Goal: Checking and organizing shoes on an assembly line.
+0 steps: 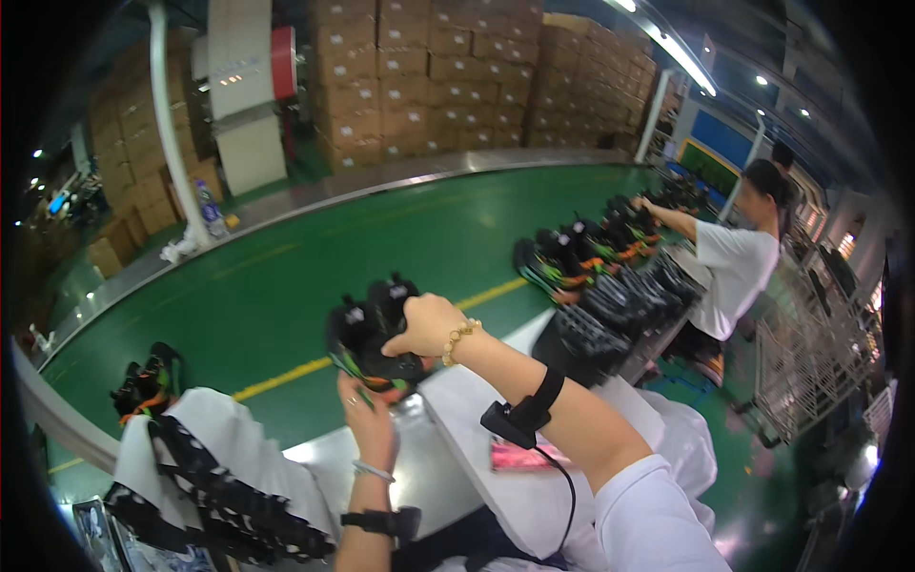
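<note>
A pair of black sneakers (349, 334) with green and orange soles is in front of me at the near edge of the green conveyor belt. My right hand (434, 329) reaches over from the right, its fingers closed on the upper of the right-hand shoe (391, 297). From below, my left hand (370, 419) grips the near end of the pair low down by the sole; some of its fingertips are hidden behind the shoe. A bracelet circles each wrist, and black straps with small devices sit on both forearms.
More sneakers (148, 381) stand on the belt (286, 286) at the left, and a long row (572, 248) runs along the right. Black plastic-wrapped items (610, 305) lie beside a co-worker (739, 257) reaching onto the belt. White cloth (238, 448) covers something lower left; a wire cart (810, 353) stands right.
</note>
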The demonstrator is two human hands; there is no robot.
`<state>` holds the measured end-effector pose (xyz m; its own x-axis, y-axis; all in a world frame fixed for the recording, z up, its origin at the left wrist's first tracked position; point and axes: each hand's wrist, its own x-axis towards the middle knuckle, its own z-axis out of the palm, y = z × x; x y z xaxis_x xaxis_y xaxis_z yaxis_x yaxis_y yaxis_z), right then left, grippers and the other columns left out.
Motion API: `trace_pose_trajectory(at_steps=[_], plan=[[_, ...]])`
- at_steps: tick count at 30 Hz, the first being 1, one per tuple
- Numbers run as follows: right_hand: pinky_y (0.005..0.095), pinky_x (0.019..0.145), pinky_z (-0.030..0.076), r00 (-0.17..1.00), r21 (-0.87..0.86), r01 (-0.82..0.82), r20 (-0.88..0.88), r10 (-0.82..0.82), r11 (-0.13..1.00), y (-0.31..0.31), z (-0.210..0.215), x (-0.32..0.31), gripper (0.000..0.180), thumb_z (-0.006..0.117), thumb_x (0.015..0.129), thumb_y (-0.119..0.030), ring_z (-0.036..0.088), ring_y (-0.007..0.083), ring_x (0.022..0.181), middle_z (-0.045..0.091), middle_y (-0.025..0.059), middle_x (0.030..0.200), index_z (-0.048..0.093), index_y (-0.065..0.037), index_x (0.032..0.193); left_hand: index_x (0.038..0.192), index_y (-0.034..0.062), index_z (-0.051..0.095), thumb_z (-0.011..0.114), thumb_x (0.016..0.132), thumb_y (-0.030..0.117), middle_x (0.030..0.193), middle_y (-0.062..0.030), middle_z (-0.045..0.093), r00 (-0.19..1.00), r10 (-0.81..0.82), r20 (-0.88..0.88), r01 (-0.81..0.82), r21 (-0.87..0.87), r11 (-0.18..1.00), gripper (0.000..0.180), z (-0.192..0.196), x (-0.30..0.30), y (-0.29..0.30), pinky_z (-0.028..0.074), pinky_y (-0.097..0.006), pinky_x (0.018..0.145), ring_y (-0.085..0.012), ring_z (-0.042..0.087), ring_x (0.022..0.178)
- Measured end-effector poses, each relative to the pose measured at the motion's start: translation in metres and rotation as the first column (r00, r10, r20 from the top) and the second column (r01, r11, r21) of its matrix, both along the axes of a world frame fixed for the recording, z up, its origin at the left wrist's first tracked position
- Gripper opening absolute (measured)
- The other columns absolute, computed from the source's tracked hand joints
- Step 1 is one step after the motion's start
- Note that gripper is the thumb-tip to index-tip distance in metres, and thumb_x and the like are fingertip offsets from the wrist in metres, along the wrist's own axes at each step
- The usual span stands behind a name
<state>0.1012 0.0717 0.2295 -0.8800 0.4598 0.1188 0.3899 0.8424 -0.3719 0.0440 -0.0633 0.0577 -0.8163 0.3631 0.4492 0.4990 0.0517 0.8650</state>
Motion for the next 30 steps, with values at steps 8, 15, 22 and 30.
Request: trace_pose_trajectory(at_steps=[8, 15, 22, 30], plan=[[0.0353, 0.073, 0.054, 0.971, 0.071, 0.202, 0.115, -0.210, 0.977, -0.020, -0.076, -0.083, 0.040, 0.076, 0.063, -0.037, 0.066, 0.0274, 0.081, 0.067, 0.0157, 0.085, 0.069, -0.004, 0.085, 0.124, -0.0042, 0.030, 0.050, 0.077, -0.001, 0.119, -0.0237, 0.045, 0.997, -0.012, 0.082, 0.016, -0.052, 0.999, 0.052, -0.018, -0.007, -0.005, 0.040, -0.042, 0.088, -0.0391, 0.053, 0.098], [0.0358, 0.075, 0.053, 0.937, 0.053, 0.291, 0.189, -0.295, 0.955, -0.025, -0.126, -0.120, 0.024, 0.066, 0.075, -0.027, 0.066, 0.0271, 0.085, 0.067, 0.0146, 0.088, 0.070, -0.006, 0.086, 0.123, 0.0001, 0.034, 0.051, 0.078, -0.001, 0.134, -0.0277, 0.033, 0.998, -0.015, 0.063, 0.019, -0.073, 0.997, 0.049, -0.013, -0.001, 0.003, 0.046, -0.042, 0.079, -0.0350, 0.059, 0.085], [0.0398, 0.077, 0.051, 0.977, -0.203, 0.180, 0.154, -0.150, 0.963, -0.011, -0.149, -0.123, 0.036, 0.064, 0.073, -0.030, 0.063, 0.0355, 0.085, 0.064, 0.0236, 0.086, 0.067, 0.004, 0.083, 0.123, 0.0049, 0.043, 0.060, 0.077, 0.007, 0.141, -0.0264, 0.024, 0.991, -0.067, 0.114, 0.081, -0.120, 0.990, 0.049, -0.006, -0.005, -0.005, 0.049, -0.038, 0.077, -0.0309, 0.062, 0.082], [0.0363, 0.081, 0.051, 0.807, 0.084, -0.181, 0.582, 0.099, 0.980, -0.016, -0.122, -0.145, 0.024, 0.065, 0.072, -0.013, 0.063, 0.0282, 0.096, 0.064, 0.0179, 0.100, 0.069, -0.003, 0.093, 0.114, 0.0007, 0.047, 0.061, 0.075, 0.006, 0.141, -0.0265, 0.025, 0.979, -0.087, 0.185, 0.097, -0.045, 0.994, 0.042, -0.010, -0.008, -0.007, 0.039, -0.038, 0.092, -0.0400, 0.048, 0.112]])
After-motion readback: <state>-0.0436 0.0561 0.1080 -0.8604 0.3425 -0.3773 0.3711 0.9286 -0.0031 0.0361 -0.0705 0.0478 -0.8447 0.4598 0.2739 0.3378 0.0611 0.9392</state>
